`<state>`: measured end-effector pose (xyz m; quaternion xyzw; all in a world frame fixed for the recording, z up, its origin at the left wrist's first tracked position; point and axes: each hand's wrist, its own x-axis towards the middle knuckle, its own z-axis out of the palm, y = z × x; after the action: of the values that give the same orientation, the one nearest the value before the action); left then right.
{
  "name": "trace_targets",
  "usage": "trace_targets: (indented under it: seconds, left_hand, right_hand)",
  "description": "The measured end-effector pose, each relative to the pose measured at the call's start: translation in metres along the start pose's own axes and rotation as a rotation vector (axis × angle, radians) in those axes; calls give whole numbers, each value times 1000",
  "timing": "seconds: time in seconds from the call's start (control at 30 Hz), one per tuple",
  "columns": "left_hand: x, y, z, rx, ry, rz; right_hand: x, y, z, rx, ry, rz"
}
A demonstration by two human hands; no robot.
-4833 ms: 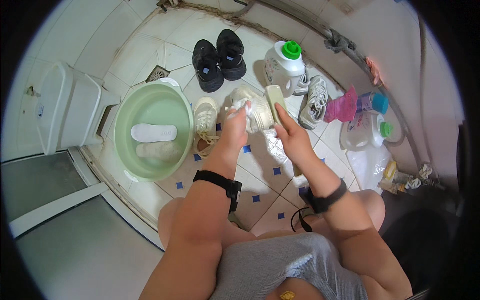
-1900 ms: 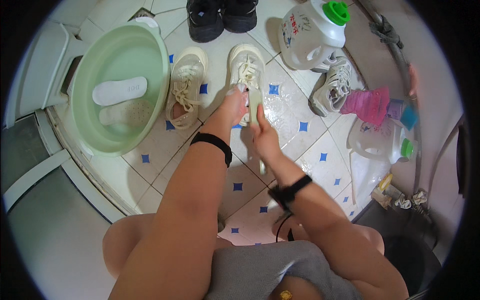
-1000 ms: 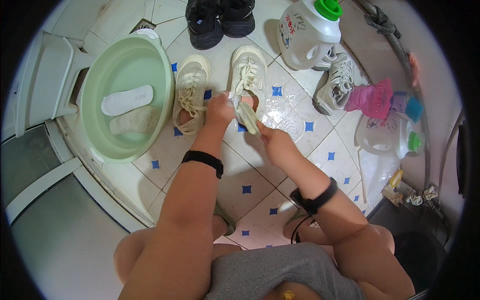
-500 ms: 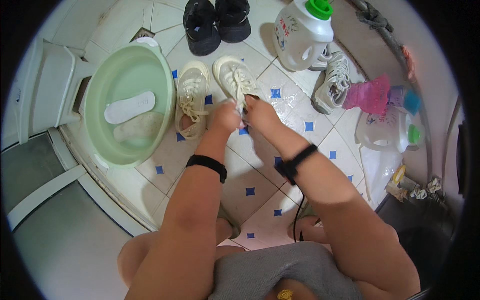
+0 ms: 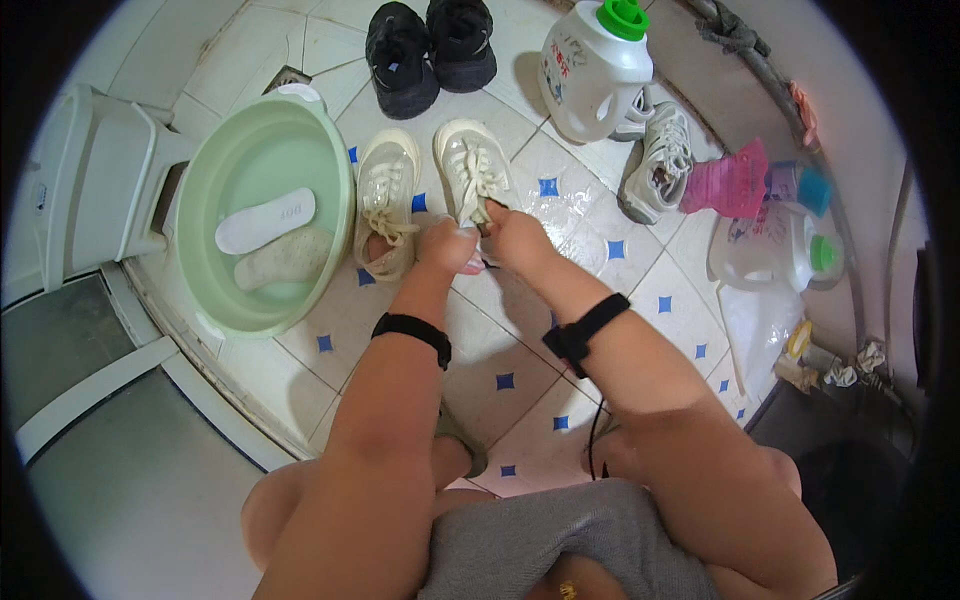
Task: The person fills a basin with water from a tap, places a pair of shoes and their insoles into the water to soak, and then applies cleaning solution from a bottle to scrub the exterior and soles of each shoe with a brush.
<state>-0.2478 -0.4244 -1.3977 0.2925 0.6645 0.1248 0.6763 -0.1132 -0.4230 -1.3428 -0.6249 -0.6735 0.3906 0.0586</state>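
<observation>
A cream-white lace-up sneaker (image 5: 466, 150) lies on the tiles ahead of me, toe pointing away. My right hand (image 5: 520, 240) is closed on the edge of its opening, just behind the laces. My left hand (image 5: 447, 246) is closed beside it at the heel end, with a small whitish bit showing between the fingers; what it is, I cannot make out. Both hands hide the heel. The matching sneaker (image 5: 388, 180) rests just to the left, untouched, its laces loose. A wet, sudsy patch glistens on the floor to the right.
On the left, a pale green basin (image 5: 345, 215) holds water, a white insole (image 5: 266, 221) and a duller insole (image 5: 284, 259). Black shoes (image 5: 402, 65) stand at the far side. A white jug with green cap (image 5: 590, 75), grey-white sneakers (image 5: 660, 160) and a pink plastic item (image 5: 728, 180) line the right.
The held sneaker has turned slightly, its toe shifting a little right and nearer. My hands stay at its heel end. The whole view has shifted slightly.
</observation>
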Motion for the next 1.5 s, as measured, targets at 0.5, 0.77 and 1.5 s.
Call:
trace_targets:
  seconds: [0.5,0.77,1.5]
  left_hand:
    - [-52,38,27,-169,-39,198]
    - [-45,25,14,-157,157,138]
    - [-44,34,-31,-1156,-271,609]
  right_hand:
    - [-14,0,-51,-162,150,231]
    - [5,29,-38,198,291,226]
    - [-65,-31,-87,838,-482,296]
